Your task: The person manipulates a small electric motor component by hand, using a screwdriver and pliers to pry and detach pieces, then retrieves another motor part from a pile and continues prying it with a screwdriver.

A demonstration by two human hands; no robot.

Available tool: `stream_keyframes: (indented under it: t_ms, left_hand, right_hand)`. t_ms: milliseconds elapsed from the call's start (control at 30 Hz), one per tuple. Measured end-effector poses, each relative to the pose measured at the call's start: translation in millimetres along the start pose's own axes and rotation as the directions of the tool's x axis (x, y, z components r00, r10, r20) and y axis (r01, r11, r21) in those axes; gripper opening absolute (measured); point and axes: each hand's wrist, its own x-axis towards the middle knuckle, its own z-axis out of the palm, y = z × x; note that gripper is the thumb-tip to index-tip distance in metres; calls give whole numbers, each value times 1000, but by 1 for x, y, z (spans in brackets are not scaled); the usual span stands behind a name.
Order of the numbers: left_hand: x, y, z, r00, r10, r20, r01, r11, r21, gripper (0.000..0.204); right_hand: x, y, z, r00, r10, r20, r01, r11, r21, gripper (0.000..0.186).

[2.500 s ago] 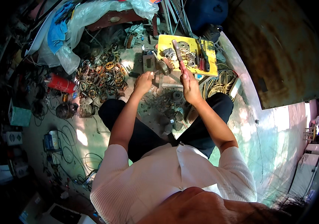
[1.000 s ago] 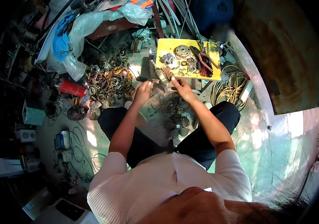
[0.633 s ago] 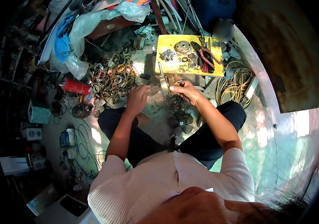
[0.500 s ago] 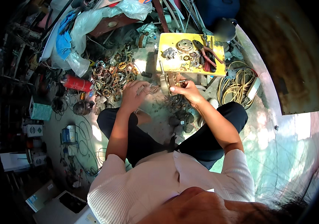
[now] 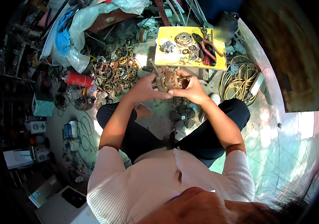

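Note:
In front of me, just short of the small yellow-topped table (image 5: pixel 163 61), I hold a worn metal alternator part (image 5: pixel 170 79). It looks like a clawed rotor set against a round end housing, with a lug rising at its left and a shaft poking out to the right. My left hand (image 5: pixel 143 89) is closed round the housing side. My right hand (image 5: pixel 193 90) grips the rotor side near the shaft, its thumb along the near face. Both thumbs almost meet. The fingers behind the part are mostly hidden.
On the table lie red-handled pliers (image 5: pixel 207 47), a round slotted metal cover (image 5: pixel 183 39) and small rings. A heap of coil rings (image 5: pixel 116 72) covers the floor at left, beside a red cylinder (image 5: pixel 78 79). A coiled yellowish cable (image 5: pixel 238 83) lies at right.
My left hand has moved right and taken hold of the alternator part, which only my right hand held before. The part is now tilted differently, its lug leaning left.

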Motion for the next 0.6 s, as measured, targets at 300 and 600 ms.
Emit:
stream_keyframes:
  t_ms: [300,600]
  left_hand:
    - [6,-18,11,993,12,-120,-4,998,66,99]
    - [5,-40,11,978,41,-206,-4,984,176,98]
  right_hand:
    - [-4,-7,-1,997,-63,-50,52,978,-200,65]
    - [0,5,-7,999,-53,0,49,926,-375,62]
